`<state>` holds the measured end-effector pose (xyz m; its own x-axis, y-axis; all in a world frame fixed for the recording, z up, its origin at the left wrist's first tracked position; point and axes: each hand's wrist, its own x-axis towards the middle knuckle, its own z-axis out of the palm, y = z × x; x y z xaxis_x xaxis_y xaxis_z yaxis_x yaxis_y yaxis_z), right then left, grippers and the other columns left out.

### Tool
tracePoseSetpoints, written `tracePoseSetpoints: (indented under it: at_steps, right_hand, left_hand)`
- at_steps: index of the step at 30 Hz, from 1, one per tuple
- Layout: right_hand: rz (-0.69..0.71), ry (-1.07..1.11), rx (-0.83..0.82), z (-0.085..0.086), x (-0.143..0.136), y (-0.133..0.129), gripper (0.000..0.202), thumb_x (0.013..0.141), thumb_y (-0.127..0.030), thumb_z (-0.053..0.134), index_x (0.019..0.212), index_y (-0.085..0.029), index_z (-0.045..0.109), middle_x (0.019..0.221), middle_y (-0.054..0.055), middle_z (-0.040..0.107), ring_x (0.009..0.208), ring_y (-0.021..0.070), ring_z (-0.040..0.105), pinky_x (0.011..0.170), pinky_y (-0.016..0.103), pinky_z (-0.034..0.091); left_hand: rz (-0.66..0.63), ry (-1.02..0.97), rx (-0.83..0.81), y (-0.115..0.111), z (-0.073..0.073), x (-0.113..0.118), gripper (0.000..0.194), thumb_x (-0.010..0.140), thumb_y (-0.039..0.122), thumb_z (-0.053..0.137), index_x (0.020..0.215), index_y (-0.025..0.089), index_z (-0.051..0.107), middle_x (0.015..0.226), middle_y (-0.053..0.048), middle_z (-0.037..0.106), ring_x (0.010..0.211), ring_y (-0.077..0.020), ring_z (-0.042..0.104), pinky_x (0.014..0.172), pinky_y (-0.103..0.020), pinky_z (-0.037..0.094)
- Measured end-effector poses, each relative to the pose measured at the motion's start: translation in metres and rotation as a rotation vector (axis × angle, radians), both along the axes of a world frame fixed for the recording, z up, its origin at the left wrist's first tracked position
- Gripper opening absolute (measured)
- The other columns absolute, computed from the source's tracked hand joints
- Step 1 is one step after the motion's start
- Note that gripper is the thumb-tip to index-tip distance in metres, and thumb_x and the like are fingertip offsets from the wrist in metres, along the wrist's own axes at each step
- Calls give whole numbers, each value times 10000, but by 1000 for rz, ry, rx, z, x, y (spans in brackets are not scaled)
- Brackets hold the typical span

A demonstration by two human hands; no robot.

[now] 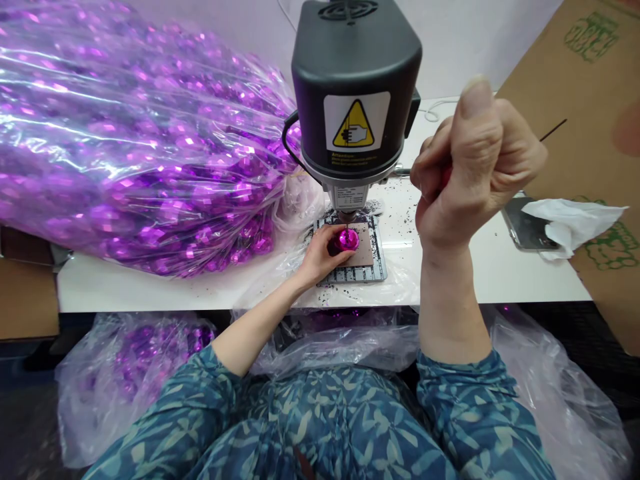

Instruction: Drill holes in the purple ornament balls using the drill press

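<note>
Under the black drill press (357,73), my left hand (323,253) grips a shiny purple ball (349,240) between thumb and fingers. The ball rests on a brown board (365,250) over the slotted metal base (381,270), directly below the drill bit. Whether the bit is in the ball, I cannot tell. My right hand (475,160) is raised at the right of the machine, its fingers wrapped round the press's feed handle; only a bit of red shows between the fingers.
A big clear bag of purple faceted balls (150,147) fills the left of the white table (505,280). Dark shavings lie around the base. On the right are a phone (530,227), a crumpled white tissue (575,220) and a cardboard box (575,87). Plastic bags (95,380) hang below the table edge.
</note>
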<state>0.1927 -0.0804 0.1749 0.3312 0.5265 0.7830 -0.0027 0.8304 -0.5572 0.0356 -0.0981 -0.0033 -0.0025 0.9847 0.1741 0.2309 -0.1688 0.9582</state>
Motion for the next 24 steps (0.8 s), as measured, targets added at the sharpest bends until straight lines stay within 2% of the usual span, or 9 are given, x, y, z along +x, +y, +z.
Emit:
tracePoseSetpoints:
  at_steps: [3, 7, 11, 16, 20, 24]
  right_hand:
    - [-15, -15, -9, 0, 0, 1, 605, 894, -652, 584, 549, -179, 432, 459, -67, 385, 403, 5, 316, 458, 249, 305]
    - [-13, -12, -4, -3, 0, -1, 603, 906, -659, 571, 554, -186, 449, 470, -61, 387, 413, 10, 321, 469, 253, 315]
    - [-52, 9, -7, -12, 0, -5, 625, 908, -679, 574, 536, -200, 424, 447, -58, 376, 402, 29, 340, 447, 281, 303]
    - [-63, 29, -17, -29, 3, -8, 540, 926, -553, 629, 532, -210, 488, 441, -60, 297, 399, 50, 413, 433, 273, 333]
    - [-43, 46, 99, -41, 4, -4, 531, 954, -452, 608, 508, -189, 492, 431, -58, 312, 387, 36, 410, 410, 235, 312]
    - [-76, 61, 275, -55, 3, 6, 491, 972, -316, 554, 514, -171, 450, 432, -77, 394, 370, 16, 355, 388, 207, 300]
  left_hand:
    - [11, -7, -5, -1, 0, 3, 499, 653, 218, 960, 1102, 226, 744, 1166, -89, 724, 1194, -316, 624, 1136, -463, 442]
    - [-1, -49, -46, 1, -5, 4, 515, 664, 215, 953, 1128, 214, 730, 1161, -86, 726, 1170, -302, 649, 1110, -445, 463]
    - [-10, -40, -33, 3, -12, 3, 525, 679, 248, 953, 1152, 218, 728, 1192, -93, 727, 1175, -300, 651, 1109, -446, 473]
    - [-36, 14, 1, 4, -17, 1, 541, 723, 301, 935, 1208, 216, 711, 1257, -109, 722, 1206, -309, 646, 1114, -457, 478]
    - [-47, 45, 8, 4, -18, -1, 538, 753, 337, 918, 1229, 219, 697, 1269, -111, 717, 1210, -309, 649, 1114, -460, 483]
    - [-56, 56, 18, 3, -18, -1, 538, 764, 337, 911, 1239, 220, 688, 1281, -111, 717, 1221, -308, 648, 1118, -465, 482]
